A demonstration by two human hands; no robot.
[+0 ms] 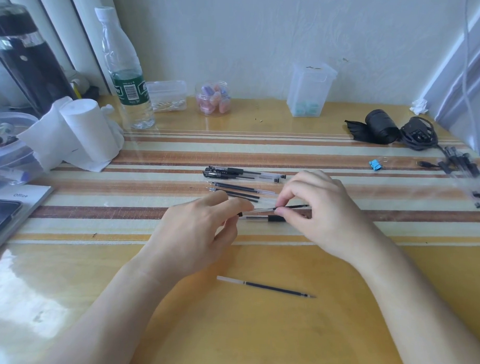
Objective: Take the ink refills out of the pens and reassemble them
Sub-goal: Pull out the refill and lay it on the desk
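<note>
My left hand [196,234] holds the end of a clear pen barrel [259,218] with a black grip, just above the table. My right hand [314,211] pinches a thin black ink refill [292,207] that lies alongside and slightly behind the barrel. One loose refill [265,286] lies on the yellow table in front of my hands. Behind them lie two capped black pens [242,173] and several loose refills and clear barrels [238,191] in a row.
A water bottle [125,77], paper rolls [80,132] and a notebook [17,201] stand at the left. Clear containers [310,91] line the back wall. A black tape roll [379,126], cables, a blue binder clip [375,164] and bagged pens [462,165] sit right.
</note>
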